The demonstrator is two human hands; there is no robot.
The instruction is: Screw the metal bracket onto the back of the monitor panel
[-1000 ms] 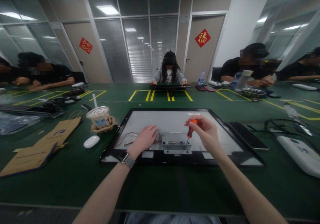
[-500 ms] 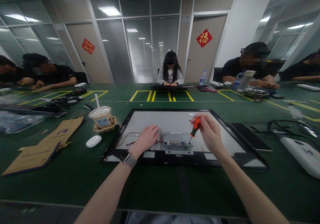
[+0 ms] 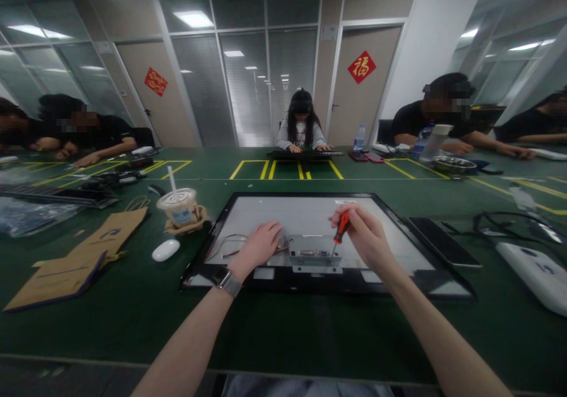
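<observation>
A flat display panel (image 3: 305,214) with a black frame and pale back lies on the green table in front of me. Near its front edge sits a metal bracket (image 3: 315,261) with video ports along it. My right hand (image 3: 365,234) grips a red and black screwdriver (image 3: 341,227). The tool leans slightly, its tip at the right part of the bracket. Fingers stretched out, my left hand (image 3: 260,244) rests flat on the panel just left of the bracket. Thin wires (image 3: 228,244) lie beside it, partly hidden under the hand.
Left of the panel are an iced drink cup (image 3: 178,208) in a cardboard holder, a white mouse (image 3: 166,250) and a brown paper bag (image 3: 106,231). A black phone-like slab (image 3: 443,242) and a white device (image 3: 534,276) lie right. Several people sit around the table.
My right hand and the screwdriver have shifted slightly left, and the screwdriver stands a little more upright. My left hand stays in place. Across the table, the person's hands have moved apart.
</observation>
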